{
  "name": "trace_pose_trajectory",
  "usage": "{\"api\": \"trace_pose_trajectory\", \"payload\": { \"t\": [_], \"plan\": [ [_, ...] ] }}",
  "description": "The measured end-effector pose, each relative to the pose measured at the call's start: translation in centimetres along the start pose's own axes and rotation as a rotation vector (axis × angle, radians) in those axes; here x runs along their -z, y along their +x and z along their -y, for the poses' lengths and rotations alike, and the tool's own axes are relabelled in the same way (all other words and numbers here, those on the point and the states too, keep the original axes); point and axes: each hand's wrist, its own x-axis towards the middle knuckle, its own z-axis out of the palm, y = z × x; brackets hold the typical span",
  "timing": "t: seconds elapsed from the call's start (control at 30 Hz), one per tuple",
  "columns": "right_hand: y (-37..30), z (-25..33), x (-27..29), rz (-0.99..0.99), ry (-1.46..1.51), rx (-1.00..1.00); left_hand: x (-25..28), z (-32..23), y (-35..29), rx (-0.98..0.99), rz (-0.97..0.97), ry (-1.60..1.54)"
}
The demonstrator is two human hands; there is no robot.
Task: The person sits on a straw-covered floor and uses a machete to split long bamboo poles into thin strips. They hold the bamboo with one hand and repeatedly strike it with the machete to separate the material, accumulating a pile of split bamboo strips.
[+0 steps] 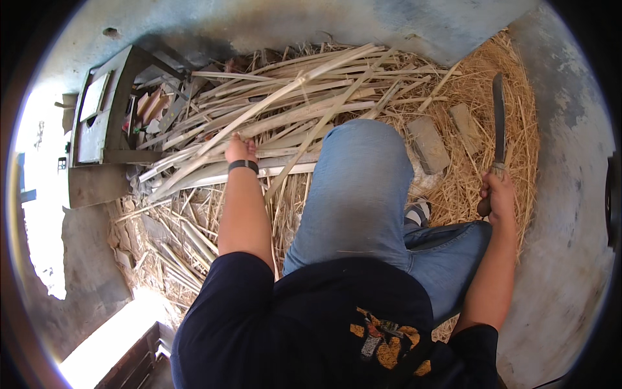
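My left hand [240, 150], with a dark band on its wrist, reaches into a pile of split bamboo strips. Its fingers are closed at a long pale bamboo strip [272, 104] that slants up to the right across the pile; the fingertips are partly hidden. Out to the right, my right hand [499, 194] grips a machete [498, 120] by its dark handle. The long, dark blade points away from me, above the straw and apart from the bamboo. My bent knee in blue jeans [356, 188] rises between both hands and covers part of the pile.
Two flat bricks [429, 144] lie right of the knee, on loose straw [512, 84]. A worn wooden cabinet [116, 110] stands at the left end of the pile. Walls [570, 194] close in at the right and far side. More thin bamboo pieces [184, 240] litter the floor nearer me.
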Motion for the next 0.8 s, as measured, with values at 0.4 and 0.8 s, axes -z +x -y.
{"api": "trace_pose_trajectory", "payload": {
  "t": [0.4, 0.8],
  "plan": [
    [-1.0, 0.9, 1.2, -0.018, 0.094, 0.099, -8.1, -16.1, -16.0, -0.771, 0.475, -0.116],
    [-2.2, 0.6, 4.1, -0.045, 0.229, 0.169, -10.4, -17.1, -31.7, -1.034, 0.950, 0.105]
  ]
}}
